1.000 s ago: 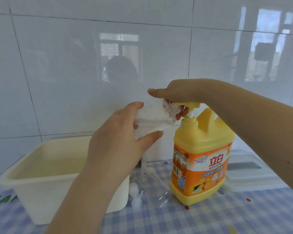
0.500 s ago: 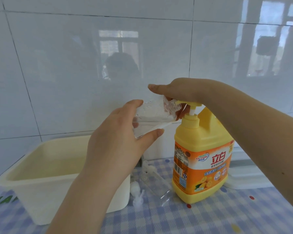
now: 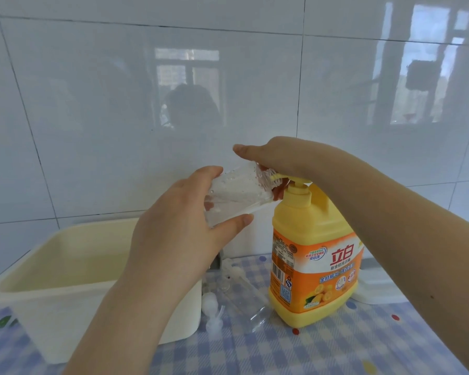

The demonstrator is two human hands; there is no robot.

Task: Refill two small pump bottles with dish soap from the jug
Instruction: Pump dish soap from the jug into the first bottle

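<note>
My left hand grips a small clear bottle, tilted sideways with its threaded neck at the jug's nozzle. The yellow dish soap jug stands upright on the checked cloth, orange label facing me. My right hand lies flat on top of the jug's pump head, pressing it, thumb stretched left. A second clear bottle lies on its side on the cloth between the jug and the tub. Two white pump tops lie beside it.
A cream plastic tub stands at the left on the blue checked tablecloth. A white lidded box sits behind the jug at the right. A glossy white tiled wall rises close behind everything.
The pump head sits lower under my right hand, close to the jug's collar. The bottle in my left hand stays at the nozzle. The view has shifted slightly.
</note>
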